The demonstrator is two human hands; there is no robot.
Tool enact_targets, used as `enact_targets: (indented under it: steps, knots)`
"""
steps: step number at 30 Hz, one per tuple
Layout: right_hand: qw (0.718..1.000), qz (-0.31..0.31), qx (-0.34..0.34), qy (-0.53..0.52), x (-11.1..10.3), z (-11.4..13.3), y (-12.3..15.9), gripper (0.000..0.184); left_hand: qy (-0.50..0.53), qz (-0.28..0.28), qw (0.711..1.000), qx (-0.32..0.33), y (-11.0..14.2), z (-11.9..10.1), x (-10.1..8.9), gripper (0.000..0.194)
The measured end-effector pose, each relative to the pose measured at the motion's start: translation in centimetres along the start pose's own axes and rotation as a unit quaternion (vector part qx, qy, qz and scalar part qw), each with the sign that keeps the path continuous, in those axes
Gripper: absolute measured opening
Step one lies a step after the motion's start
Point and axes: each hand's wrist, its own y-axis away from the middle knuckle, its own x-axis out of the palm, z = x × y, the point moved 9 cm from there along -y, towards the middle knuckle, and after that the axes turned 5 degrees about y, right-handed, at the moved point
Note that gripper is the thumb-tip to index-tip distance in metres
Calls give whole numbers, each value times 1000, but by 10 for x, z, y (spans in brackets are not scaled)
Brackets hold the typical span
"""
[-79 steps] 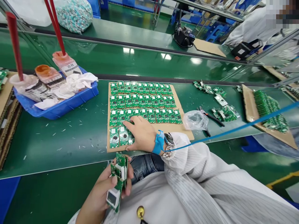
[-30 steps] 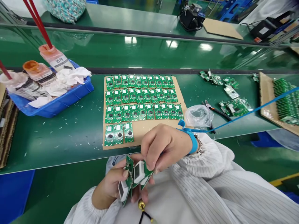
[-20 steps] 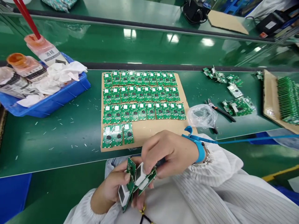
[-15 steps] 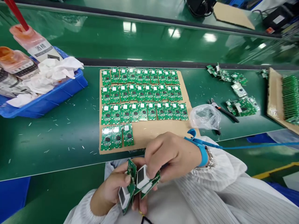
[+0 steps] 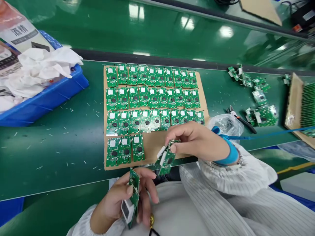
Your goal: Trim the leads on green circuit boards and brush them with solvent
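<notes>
My left hand (image 5: 118, 196) grips a green circuit board (image 5: 134, 193) that stands on edge, with a white-framed dark display (image 5: 128, 209) on its near face. Its other fingers are loosely spread behind the board. Between thumb and fingers of my right hand (image 5: 194, 141) are green circuit boards (image 5: 167, 160), apparently two together, with white parts along their left side. They are held over the front edge of a cardboard sheet (image 5: 154, 144). Rows of green boards (image 5: 135, 122), each with a white square and a black round spot, lie on that sheet.
Left stands a blue bin (image 5: 46, 101) with crumpled white tissues (image 5: 49, 62) and bottles. To the right are a clear plastic bag (image 5: 225, 123), cutting pliers (image 5: 242, 121), loose boards (image 5: 264, 116) and a cardboard rack (image 5: 294, 101) of upright boards. A blue wrist-strap cord (image 5: 265, 135) runs rightward.
My right hand has drawn boards away from my left hand, moving up and right toward the cardboard sheet. My left hand keeps one board. The view has shifted slightly.
</notes>
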Motion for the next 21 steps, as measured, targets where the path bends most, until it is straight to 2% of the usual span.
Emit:
enact_targets:
  steps: [3,7,11,15,21]
  knots:
    - [992,22,67,106,7,-13,-10,15,-16,5,999,29,1,-7,3,37]
    - [972,7,105,211,13,-17,-20,17,-32,20,998,50,0,-14,10,39]
    - [966,-30,95,238,16,-15,-24,15,-17,27,998,45,2,-14,9,37]
    - [954,-115,79,266,9,-12,-21,17,-5,35,999,36,8,-11,4,36]
    - [947,-189,55,255,8,-9,-12,24,-22,8,1000,9,12,-6,-4,39]
